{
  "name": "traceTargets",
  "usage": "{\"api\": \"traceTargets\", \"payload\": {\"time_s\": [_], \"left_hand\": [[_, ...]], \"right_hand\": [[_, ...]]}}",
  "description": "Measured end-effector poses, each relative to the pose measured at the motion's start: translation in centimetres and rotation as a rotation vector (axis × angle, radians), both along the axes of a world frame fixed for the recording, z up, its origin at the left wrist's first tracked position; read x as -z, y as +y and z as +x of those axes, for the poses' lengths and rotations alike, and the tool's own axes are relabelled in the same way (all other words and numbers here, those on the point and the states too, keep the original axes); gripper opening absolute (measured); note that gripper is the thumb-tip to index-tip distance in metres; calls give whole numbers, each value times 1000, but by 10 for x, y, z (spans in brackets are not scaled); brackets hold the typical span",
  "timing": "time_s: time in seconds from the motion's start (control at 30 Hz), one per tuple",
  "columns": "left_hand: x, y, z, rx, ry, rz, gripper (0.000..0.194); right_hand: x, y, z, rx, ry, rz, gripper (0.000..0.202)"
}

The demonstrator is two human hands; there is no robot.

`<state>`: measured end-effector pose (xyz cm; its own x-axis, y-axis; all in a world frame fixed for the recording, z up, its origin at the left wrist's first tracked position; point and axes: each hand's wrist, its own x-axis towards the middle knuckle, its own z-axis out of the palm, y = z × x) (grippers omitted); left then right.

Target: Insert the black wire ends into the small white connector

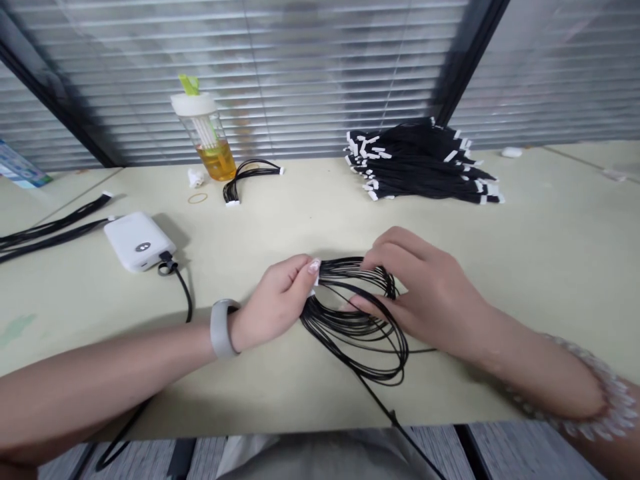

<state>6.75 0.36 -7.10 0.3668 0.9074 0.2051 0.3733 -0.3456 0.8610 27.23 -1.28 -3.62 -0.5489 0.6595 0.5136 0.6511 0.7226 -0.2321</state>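
A looped bundle of thin black wires [345, 323] with white connectors [315, 285] hangs just over the front middle of the table. My left hand [283, 297] pinches the connector end of the bundle, its thumb on top. At the bundle's right side, my right hand [425, 293] has its fingers curved around the wire loops, the thumb below and the index finger above. Its fingertips are partly hidden among the wires, and how firmly they grip is unclear. One black cable runs from the loops toward the table's front edge.
A heap of black wire harnesses [420, 160] lies at the back right. A bottle of amber liquid [217, 157], a small harness [250, 177] and a rubber band [197, 198] are back left. A white power bank [140, 241] with a cable sits left, near more harnesses [55, 227].
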Motion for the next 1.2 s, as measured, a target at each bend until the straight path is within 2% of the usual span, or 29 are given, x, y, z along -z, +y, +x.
{"api": "traceTargets", "payload": {"time_s": [0.07,0.1,0.17,0.27,0.5,0.6,0.73,1.2], "left_hand": [[0,0,0,-22,1,11,35],[0,0,0,-30,1,14,35],[0,0,0,-39,-4,19,35],[1,0,0,-45,-15,22,35],[3,1,1,-44,-42,17,35],[3,2,1,-46,-42,14,35],[2,2,1,-38,-35,18,35],[2,1,0,-41,-3,17,36]], "right_hand": [[-5,-9,-1,-2,-4,-4,23],[-7,-13,-2,-10,-35,-72,28],[-10,-19,-4,-40,-115,-312,36],[-10,-20,-7,-99,-166,-634,33],[3,-14,-15,-155,-59,-837,24],[9,-16,-18,-188,-32,-862,25],[13,-16,-20,-188,-2,-803,26],[12,-15,-19,-170,-25,-774,23]]}}
